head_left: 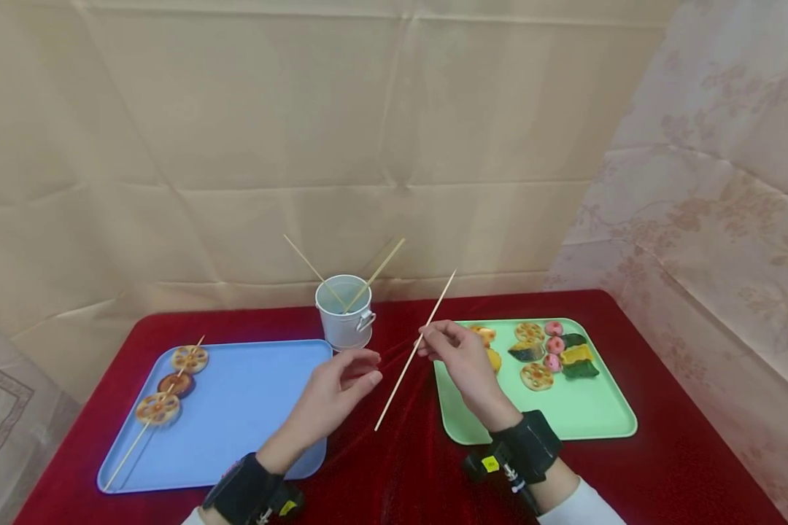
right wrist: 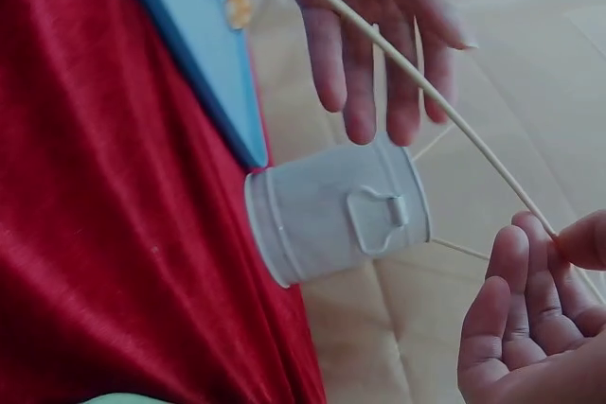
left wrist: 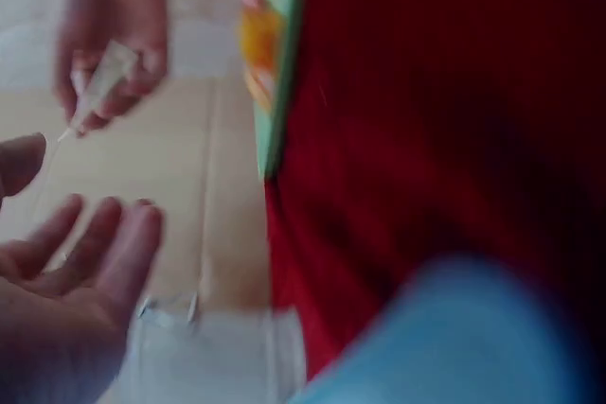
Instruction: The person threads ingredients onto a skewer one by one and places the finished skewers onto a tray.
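Note:
My right hand (head_left: 462,361) pinches a thin wooden skewer (head_left: 402,373) between thumb and fingertips, in front of the left edge of the green tray. The skewer slants, its pointed end up and to the right, its other end down toward me. In the right wrist view, its long free part (right wrist: 426,87) crosses in front of my left hand (right wrist: 383,63). That left hand (head_left: 335,386) is held over the right part of the blue tray, fingers loosely bent and holding nothing. Just beyond it stands a small white metal bucket (head_left: 341,328) with skewers (head_left: 387,260) leaning in it.
On the blue tray (head_left: 256,408) lies a skewer threaded with lotus root slices (head_left: 157,410) and a round brown piece (head_left: 176,385). The green tray (head_left: 597,415) holds lotus slices (head_left: 536,377), pumpkin (head_left: 527,351), pink rings (head_left: 552,362) and green and yellow pieces. Red cloth (head_left: 400,481) covers the table.

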`<state>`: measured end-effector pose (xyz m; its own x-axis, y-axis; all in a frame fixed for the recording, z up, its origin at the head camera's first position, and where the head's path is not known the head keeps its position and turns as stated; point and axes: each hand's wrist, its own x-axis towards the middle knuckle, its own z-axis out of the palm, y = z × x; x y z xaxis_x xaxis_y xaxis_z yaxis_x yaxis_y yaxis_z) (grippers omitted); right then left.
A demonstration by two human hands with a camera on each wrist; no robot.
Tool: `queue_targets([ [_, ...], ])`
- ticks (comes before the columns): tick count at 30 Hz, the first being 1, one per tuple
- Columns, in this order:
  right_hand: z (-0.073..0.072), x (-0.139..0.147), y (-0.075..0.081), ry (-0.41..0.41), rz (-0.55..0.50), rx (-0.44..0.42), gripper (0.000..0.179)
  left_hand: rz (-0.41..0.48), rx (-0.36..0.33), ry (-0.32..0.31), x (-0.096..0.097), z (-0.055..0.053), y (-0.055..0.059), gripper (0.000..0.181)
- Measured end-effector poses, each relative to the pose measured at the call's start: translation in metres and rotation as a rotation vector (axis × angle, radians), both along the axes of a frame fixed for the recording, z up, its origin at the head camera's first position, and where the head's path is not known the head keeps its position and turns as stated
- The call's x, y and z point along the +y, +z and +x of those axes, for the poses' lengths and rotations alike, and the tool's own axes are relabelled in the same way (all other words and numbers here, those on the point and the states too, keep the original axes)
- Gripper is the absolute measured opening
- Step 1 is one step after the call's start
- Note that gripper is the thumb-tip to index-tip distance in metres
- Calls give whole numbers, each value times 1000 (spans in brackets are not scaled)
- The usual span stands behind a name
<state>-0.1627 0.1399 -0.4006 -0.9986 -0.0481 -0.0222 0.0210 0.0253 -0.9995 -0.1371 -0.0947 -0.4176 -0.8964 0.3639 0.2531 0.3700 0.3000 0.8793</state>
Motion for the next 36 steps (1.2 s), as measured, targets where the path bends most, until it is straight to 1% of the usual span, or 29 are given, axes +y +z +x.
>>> queue_targets([
  [2,3,-1,-2,1,41,22,22,82,-198,-23,5,2,0,33],
  [4,5,-3,-3,-1,66,44,21,146,-349,-54,9,4,0,37],
  [5,6,-5,-4,-2,73,53,22,183,-413,-65,12,5,0,38],
  [7,7,-7,-5,-4,77,63,22,257,-514,-70,15,6,-1,39],
  [8,8,-8,-6,-5,79,66,22,288,-548,-68,17,7,-1,39],
  [10,8,-10,-8,-6,76,69,22,326,-583,-55,20,8,-3,38],
  [14,9,-11,-9,-7,87,78,21,337,-584,-24,23,8,-5,33],
  [17,8,-8,-9,3,122,78,22,327,-567,-1,24,8,-6,30],
  [20,8,0,-8,20,180,74,25,315,-541,39,21,9,-7,28],
  [24,8,25,-5,36,279,80,30,293,-503,107,12,7,-8,26],
  [26,10,41,-4,47,314,75,32,278,-490,132,8,5,-8,26],
  [28,13,58,-3,78,363,71,33,264,-481,148,4,4,-8,25],
  [32,22,87,-4,145,510,84,27,239,-473,175,-1,3,-8,23],
  [36,32,109,-7,215,724,101,22,237,-472,184,-3,4,-8,23],
])
